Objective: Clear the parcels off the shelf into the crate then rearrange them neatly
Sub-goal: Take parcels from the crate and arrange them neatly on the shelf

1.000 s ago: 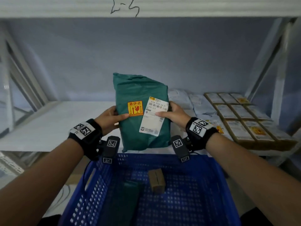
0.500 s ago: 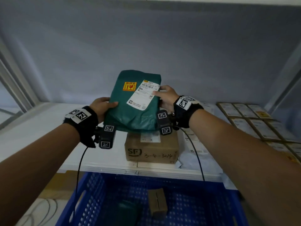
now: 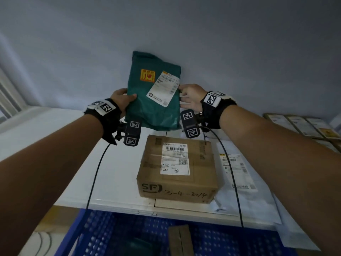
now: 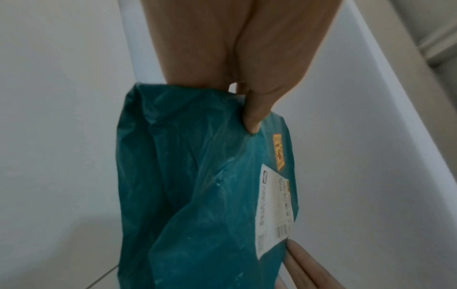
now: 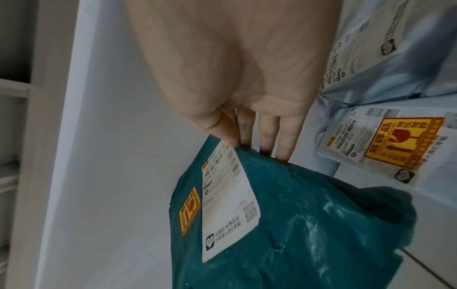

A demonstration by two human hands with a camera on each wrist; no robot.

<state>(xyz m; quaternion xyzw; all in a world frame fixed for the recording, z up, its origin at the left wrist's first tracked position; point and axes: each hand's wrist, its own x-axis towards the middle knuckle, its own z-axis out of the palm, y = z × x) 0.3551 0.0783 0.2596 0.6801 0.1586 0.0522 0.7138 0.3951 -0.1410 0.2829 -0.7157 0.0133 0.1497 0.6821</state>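
Note:
A green plastic parcel (image 3: pixel 153 108) with a white label and an orange fragile sticker hangs tilted over the white shelf (image 3: pixel 114 172), behind a brown SF cardboard box (image 3: pixel 177 169). My left hand (image 3: pixel 122 97) grips its left edge, thumb on the front (image 4: pixel 252 117). My right hand (image 3: pixel 191 97) pinches the right edge by the label, thumb in front and fingers (image 5: pixel 267 136) behind the parcel (image 5: pixel 296 224). The blue crate (image 3: pixel 114 233) stands below the shelf's front edge, holding a small brown box (image 3: pixel 180 241) and a dark green parcel (image 3: pixel 136 246).
White mailer bags (image 3: pixel 238 172) with labels lie on the shelf right of the cardboard box, some with fragile stickers (image 5: pixel 395 146). Flat tan boxes (image 3: pixel 302 124) line the far right. The shelf's left half is bare. A grey wall backs the shelf.
Both hands have carried the green parcel up and back, from above the crate's rim to over the shelf behind the cardboard box. My right thumb has slid from the label to the edge.

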